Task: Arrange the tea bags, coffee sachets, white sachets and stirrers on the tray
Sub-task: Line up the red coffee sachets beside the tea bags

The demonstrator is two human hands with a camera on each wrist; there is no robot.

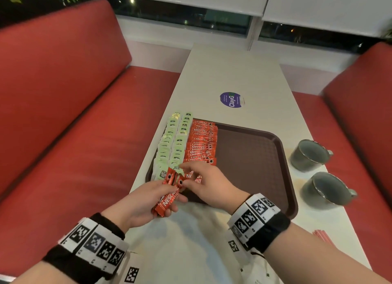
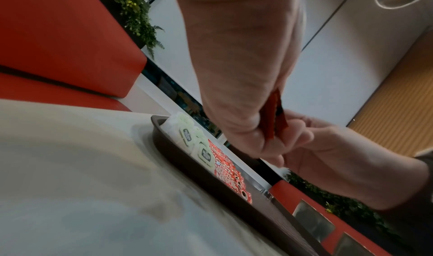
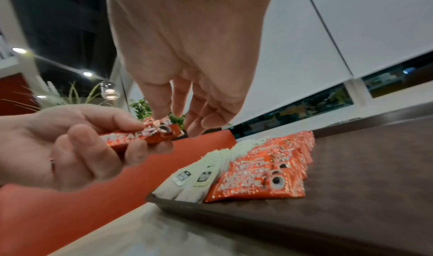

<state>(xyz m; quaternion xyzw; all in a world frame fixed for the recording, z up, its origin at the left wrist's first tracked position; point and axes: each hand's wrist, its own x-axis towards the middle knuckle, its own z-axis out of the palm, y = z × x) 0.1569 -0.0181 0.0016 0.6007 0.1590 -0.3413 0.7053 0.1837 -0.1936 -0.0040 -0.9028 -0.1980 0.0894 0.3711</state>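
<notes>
- Lower centre of the head view: left hand (image 1: 140, 205), palm up, fingers curled round a small bundle of red Nescafé Classic coffee sachets (image 1: 168, 200); the bundle points toward the upper right, its far end over the near left corner of the tray.
- Just right of it: right hand (image 1: 209, 183), fingertips pinching the top end of one sachet in that bundle. The right wrist view shows thumb and forefinger closed on the printed cup end of the sachet, the other fingers loosely bent beside it.
- Centre of frame: brown plastic tray (image 1: 254, 156) lying on the white tabletop (image 1: 229, 71), most of its textured floor bare.
- Left part of the tray: a row of red coffee sachets (image 1: 201, 141), overlapped like shingles, running from the far rim toward the near rim.
- Left of that row, touching it: two rows of pale green tea bags (image 1: 172, 143), likewise overlapped, along the tray's left edge.
- Right of the tray, on the tabletop: two grey-green mugs (image 1: 309, 155), one behind the other, apart from the tray.
- Lower right edge of frame: ends of red stirrers (image 1: 323, 238) on the tabletop, partly cut off.
- Beyond the tray: round purple sticker (image 1: 231, 99) on the tabletop.
- Both wrists: black bands with white marker tags (image 1: 254, 215).
- Left and right sides of frame: red upholstered benches (image 1: 63, 92).
</notes>
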